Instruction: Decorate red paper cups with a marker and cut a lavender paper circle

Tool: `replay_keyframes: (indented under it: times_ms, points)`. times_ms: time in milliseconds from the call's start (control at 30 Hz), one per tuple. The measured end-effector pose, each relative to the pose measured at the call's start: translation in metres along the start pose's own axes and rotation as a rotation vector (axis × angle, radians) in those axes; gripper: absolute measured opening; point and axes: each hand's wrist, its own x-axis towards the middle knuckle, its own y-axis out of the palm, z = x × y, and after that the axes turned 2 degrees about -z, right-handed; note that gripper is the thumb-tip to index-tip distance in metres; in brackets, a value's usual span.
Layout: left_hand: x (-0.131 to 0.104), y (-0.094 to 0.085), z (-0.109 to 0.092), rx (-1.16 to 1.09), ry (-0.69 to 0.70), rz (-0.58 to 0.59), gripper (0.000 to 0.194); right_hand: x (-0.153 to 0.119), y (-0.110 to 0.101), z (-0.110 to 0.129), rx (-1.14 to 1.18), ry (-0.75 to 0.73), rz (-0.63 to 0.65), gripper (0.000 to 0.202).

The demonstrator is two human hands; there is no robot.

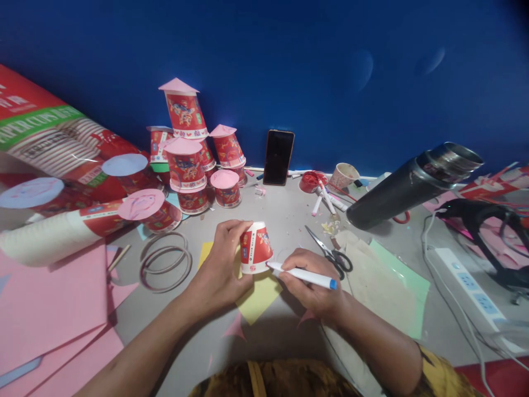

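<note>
A red and white paper cup stands upside down, its wide rim low, above a yellow paper sheet. My left hand grips the cup from its left side, fingers behind it and thumb near the rim. Pinched in my right hand is a white marker with a blue end; its tip meets the cup's white rim band, where small red marks show. Black-handled scissors lie partly open just beyond my right hand.
Stacked red cups with pink paper cones stand back left. Metal rings and pink paper lie left. A phone leans on the blue wall. Right are a dark flask, loose markers, green paper and a power strip.
</note>
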Motion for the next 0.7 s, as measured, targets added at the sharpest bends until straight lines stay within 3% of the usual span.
replay_keyframes:
  times_ms: [700]
  points:
    - [0.0011,-0.0004,-0.0019,-0.011,0.025,0.018,0.078,0.0025,-0.002,0.0048,0.024,-0.039,-0.011,0.007]
